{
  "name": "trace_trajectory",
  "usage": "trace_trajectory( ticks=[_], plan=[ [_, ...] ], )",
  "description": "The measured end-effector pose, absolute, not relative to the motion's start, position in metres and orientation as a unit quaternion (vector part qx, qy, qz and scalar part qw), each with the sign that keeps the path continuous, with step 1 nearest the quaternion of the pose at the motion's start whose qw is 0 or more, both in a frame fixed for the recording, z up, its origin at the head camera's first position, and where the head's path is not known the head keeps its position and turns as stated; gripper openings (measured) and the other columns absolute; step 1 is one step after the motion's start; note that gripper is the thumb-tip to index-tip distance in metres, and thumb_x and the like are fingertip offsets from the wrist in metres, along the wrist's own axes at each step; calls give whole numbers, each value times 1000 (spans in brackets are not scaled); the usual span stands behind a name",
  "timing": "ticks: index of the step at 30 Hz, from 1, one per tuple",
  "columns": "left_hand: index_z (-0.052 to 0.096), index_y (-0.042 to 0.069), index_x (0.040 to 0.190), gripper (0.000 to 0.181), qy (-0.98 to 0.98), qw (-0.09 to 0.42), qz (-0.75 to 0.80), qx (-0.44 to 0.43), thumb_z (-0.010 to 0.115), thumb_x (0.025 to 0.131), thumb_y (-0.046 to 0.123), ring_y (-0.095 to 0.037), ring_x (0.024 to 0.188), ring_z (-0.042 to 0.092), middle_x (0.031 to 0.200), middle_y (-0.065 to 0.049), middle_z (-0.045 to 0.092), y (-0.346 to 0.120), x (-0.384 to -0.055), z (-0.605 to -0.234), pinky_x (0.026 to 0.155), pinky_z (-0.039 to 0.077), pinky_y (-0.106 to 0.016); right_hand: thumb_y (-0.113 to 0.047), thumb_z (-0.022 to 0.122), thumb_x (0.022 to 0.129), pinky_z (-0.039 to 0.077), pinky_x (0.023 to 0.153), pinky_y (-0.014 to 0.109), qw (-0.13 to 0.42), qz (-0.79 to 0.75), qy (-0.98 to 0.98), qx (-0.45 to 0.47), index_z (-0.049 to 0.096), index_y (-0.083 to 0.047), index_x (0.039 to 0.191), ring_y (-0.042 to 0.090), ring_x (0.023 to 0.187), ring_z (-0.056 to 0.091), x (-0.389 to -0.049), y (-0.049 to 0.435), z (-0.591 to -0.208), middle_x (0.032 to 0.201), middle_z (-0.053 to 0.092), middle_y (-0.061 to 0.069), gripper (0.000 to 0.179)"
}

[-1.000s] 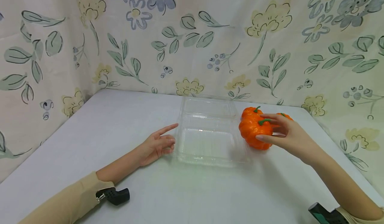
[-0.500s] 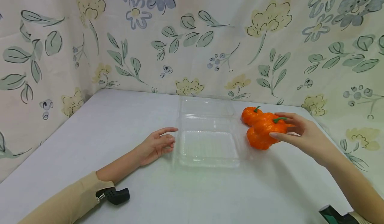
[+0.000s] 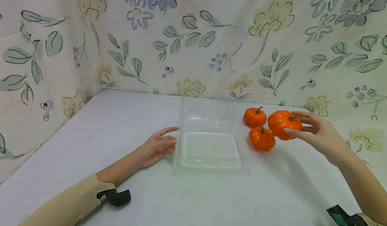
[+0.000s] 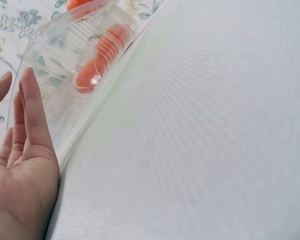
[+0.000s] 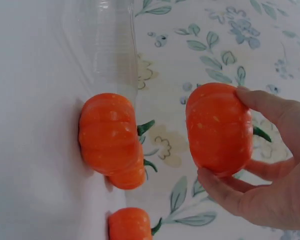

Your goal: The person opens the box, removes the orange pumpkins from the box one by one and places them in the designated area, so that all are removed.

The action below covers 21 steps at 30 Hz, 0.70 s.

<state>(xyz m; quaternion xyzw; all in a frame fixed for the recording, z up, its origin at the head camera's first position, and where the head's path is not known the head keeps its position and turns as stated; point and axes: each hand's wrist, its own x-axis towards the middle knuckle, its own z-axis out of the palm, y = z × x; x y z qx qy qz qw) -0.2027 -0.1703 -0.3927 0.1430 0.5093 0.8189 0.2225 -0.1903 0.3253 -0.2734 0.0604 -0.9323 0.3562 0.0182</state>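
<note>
My right hand (image 3: 321, 137) grips an orange toy pumpkin (image 3: 279, 123) with a green stem, thumb on one side and fingers on the other. In the right wrist view this pumpkin (image 5: 217, 130) hangs apart from the table. Two similar pumpkins stand on the table in the head view, one farther back (image 3: 254, 116) and one nearer (image 3: 261, 139). A third standing pumpkin (image 5: 130, 225) shows in the right wrist view. My left hand (image 3: 158, 148) lies beside a clear plastic container (image 3: 208, 158), fingers loosely bent, index fingertip at its left edge. Whether it touches is unclear.
The container's lid (image 3: 208, 108) lies folded back behind it, on the white table (image 3: 136, 118). A floral curtain (image 3: 193, 44) hangs behind and along the sides. Black wrist cameras sit at both sleeves, the left camera (image 3: 116, 197) close above the table.
My right hand has carried the pumpkin to the right, away from the container, uncovering the two standing pumpkins. My left hand has stayed almost in place.
</note>
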Motion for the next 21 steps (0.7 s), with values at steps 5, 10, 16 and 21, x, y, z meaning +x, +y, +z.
trace_trajectory(
  ticks=[5, 10, 16, 21],
  plan=[
    [39, 11, 156, 60, 505, 226, 819, 155, 55, 102, -10, -10, 84, 68, 97, 3, 68, -172, -203, -394, 79, 61, -20, -33, 72, 102, 49, 71, 12, 18, 359, -932, 43, 38, -6, 159, -17, 93, 51, -193, 333, -275, 152, 41, 37, 71],
    [34, 8, 160, 64, 502, 227, 819, 157, 54, 102, -10, -9, 85, 68, 97, 4, 69, -172, -203, -395, 79, 61, -20, -37, 68, 104, 61, 94, 51, 9, 359, -933, 25, 31, -3, 161, 32, 117, 63, -194, 340, -274, 157, 33, 40, 77],
    [26, 5, 165, 68, 513, 220, 816, 148, 51, 104, -10, -9, 86, 66, 97, 4, 68, -170, -204, -393, 80, 61, -19, -40, 64, 106, 36, 102, 85, -9, 365, -931, 9, 20, 1, 164, 65, 138, 34, -194, 347, -270, 162, 22, 42, 84],
    [33, 5, 160, 60, 514, 212, 821, 130, 49, 104, -10, -9, 85, 67, 98, 3, 68, -170, -204, -392, 80, 61, -19, -42, 62, 106, 36, 101, 86, -7, 358, -934, 1, 17, 2, 165, 65, 137, 34, -197, 353, -271, 161, 22, 44, 86]
  ],
)
